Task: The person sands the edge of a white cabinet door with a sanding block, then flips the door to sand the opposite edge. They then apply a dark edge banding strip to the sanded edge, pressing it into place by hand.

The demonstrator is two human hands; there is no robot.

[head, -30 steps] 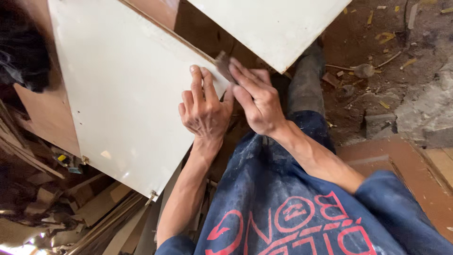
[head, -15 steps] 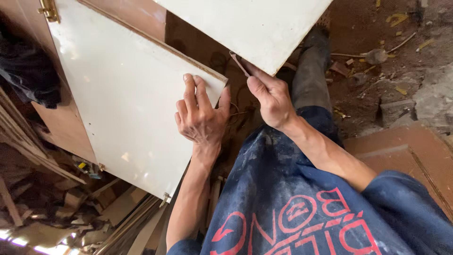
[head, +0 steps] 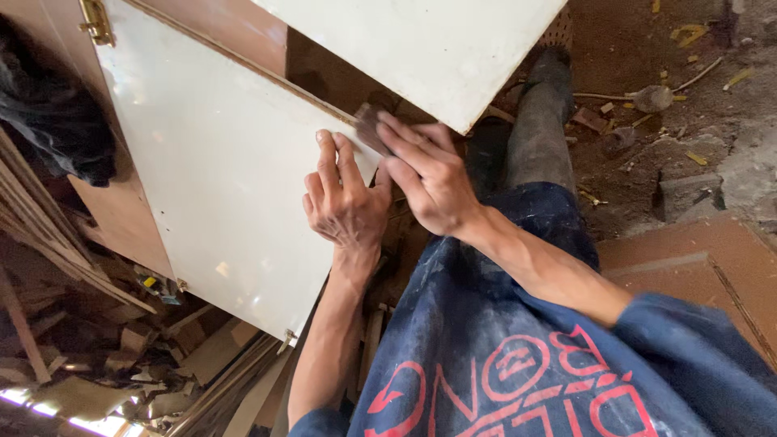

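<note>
The fingers of our right hand are closed on a small brown sanding piece and press it against the upper edge of the white panel, close to its corner. The fingers of our left hand lie flat and a little spread on the white face of the same panel, just beside the right hand; they hold nothing, they only rest on the surface, and the thumb touches the panel's corner.

The white panel stands tilted in front of us, with a thin brown line along its upper edge. A brass hinge sits at its far left corner, and two small metal fittings show on its lower edge. A second white panel lies above the hands, and its corner points down near our right hand.

Our blue sleeves and the blue shirt with red print fill the lower part of the view. A dusty dark trouser leg stretches away over the dirt floor, where small wood chips are scattered. On the left we see a heap of wood offcuts and a black cloth. Brown boards lie on the right.
</note>
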